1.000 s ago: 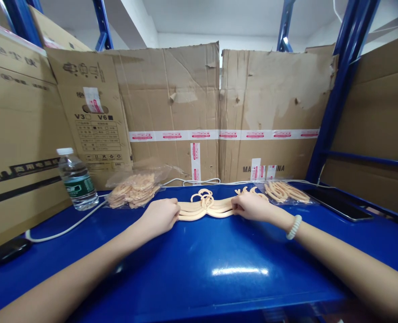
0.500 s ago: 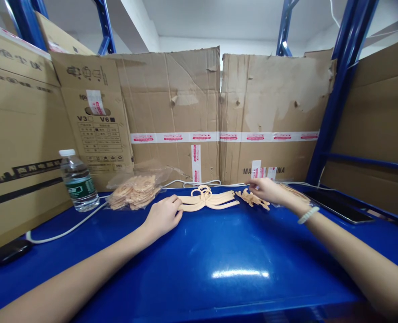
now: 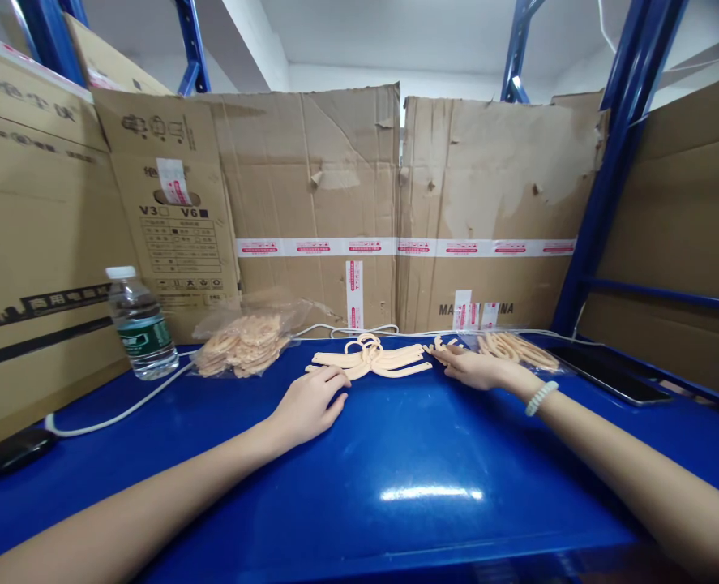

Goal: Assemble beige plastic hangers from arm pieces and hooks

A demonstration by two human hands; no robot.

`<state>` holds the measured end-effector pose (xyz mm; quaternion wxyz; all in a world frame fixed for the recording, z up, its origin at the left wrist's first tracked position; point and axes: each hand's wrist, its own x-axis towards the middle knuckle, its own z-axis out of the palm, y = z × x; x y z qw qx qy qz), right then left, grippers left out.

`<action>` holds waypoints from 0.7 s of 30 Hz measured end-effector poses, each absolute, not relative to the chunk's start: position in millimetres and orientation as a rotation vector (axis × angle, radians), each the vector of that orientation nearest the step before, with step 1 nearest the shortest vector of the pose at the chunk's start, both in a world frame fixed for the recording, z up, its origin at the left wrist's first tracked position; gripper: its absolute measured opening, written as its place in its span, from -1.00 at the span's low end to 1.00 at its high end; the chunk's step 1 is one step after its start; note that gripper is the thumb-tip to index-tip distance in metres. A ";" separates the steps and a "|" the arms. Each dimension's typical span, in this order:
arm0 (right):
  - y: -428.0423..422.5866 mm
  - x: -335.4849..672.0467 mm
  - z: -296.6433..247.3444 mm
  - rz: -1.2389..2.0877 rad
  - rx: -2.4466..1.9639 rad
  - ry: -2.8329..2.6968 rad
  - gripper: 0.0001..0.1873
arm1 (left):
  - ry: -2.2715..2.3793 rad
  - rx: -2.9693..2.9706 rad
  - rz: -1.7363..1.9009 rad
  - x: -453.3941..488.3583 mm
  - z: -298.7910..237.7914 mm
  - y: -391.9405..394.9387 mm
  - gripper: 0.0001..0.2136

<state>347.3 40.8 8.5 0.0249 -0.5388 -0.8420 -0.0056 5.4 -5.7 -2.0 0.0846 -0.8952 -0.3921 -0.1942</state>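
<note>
Several beige plastic clothes hangers (image 3: 399, 357) lie stacked on the blue shelf top (image 3: 359, 478), their hooks pointing away from me. My left hand (image 3: 316, 401) rests on the front left arm of the stack, fingers stretched out and thumb apart. To the right of the hangers is a small heap of loose beige pieces (image 3: 439, 346). My right hand (image 3: 477, 369), with a pale beaded bracelet at the wrist, lies over that heap with its fingers extended. It hides most of the pieces, and its fingertips partly hide behind them.
A clear bag of beige parts (image 3: 243, 345) lies at left, beside a water bottle (image 3: 143, 324). Another bag of hanger parts (image 3: 517, 350) is at right, near a dark phone (image 3: 614, 377). Cardboard (image 3: 316, 203) stands behind, with a white cable (image 3: 116, 418) and black device (image 3: 15, 451) at left.
My right hand has come down and toward me onto the loose pieces, covering most of them. The left hand has slid slightly right and toward me along the hangers.
</note>
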 end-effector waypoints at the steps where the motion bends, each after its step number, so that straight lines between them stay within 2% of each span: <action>1: 44.5 348.0 3.6 -0.043 -1.654 -2.583 -0.40 | -1.169 -2.674 -0.580 5.3 -2.0 -5.4 -0.80; 10: 64.8 341.8 -13.0 -0.139 -1.587 -2.465 -0.48 | -1.172 -2.675 -0.630 5.9 -1.8 -4.7 -0.81; 21: 55.8 346.2 -4.2 -0.222 -1.526 -2.407 -0.44 | -1.259 -2.654 -0.704 5.2 -2.7 0.0 -0.75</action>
